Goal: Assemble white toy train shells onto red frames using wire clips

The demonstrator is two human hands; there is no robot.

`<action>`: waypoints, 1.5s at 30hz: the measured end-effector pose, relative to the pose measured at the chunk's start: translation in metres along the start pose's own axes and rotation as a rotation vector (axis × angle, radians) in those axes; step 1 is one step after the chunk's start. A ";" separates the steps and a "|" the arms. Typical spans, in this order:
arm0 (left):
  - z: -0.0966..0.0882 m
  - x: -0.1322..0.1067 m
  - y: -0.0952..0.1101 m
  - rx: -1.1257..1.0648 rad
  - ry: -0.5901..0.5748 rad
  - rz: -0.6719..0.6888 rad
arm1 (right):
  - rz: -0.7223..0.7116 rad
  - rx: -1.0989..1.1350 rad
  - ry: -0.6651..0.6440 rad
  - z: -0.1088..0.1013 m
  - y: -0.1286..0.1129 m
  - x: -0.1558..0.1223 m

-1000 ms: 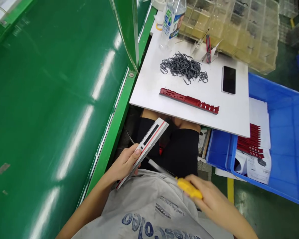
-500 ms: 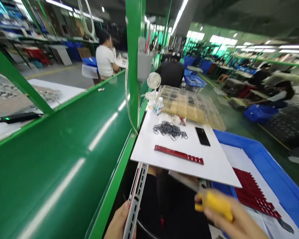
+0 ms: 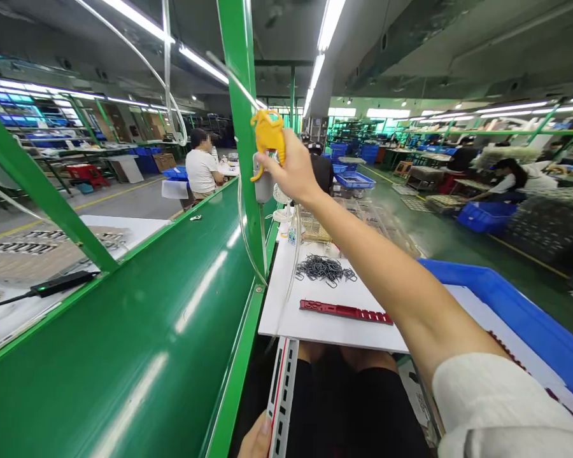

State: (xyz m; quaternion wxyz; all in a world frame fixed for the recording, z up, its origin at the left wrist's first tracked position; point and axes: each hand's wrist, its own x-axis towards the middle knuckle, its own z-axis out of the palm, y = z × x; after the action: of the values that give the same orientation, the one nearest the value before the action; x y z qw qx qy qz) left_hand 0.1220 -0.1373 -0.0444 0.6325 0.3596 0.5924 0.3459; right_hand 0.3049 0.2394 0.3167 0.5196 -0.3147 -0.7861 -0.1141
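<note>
My right hand (image 3: 293, 170) is raised high and closed on a yellow air blow gun (image 3: 267, 136) with a clear hose, held against the green upright post (image 3: 242, 127) beside a grey holder (image 3: 262, 180). At the bottom edge my left hand (image 3: 256, 440) grips a long white plastic strip with a red stripe and dark slots (image 3: 281, 394), standing over my lap. On the white board (image 3: 315, 321) lie a red plastic strip (image 3: 346, 311) and a heap of dark grey wire clips (image 3: 325, 269).
A green conveyor belt (image 3: 138, 331) runs along my left. A blue crate (image 3: 516, 312) with red parts stands at my right. A small fan (image 3: 284, 202), a bottle (image 3: 292, 234) and clear compartment boxes sit at the board's far end. Other people work at benches behind.
My head tilted up from my lap to the hall. My right hand rose with the yellow blow gun from lap level to the green post. The left hand kept the white strip.
</note>
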 end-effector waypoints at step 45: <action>0.017 -0.026 0.018 0.737 -0.545 0.183 | 1.339 0.741 -0.367 -0.169 -0.147 -0.473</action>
State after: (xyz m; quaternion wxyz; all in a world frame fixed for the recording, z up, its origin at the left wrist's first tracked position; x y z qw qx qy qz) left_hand 0.1376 -0.1518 -0.0153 0.5621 0.6888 0.4540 0.0598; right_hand 0.4646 -0.1385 -0.0082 0.4107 -0.5417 -0.4891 0.5465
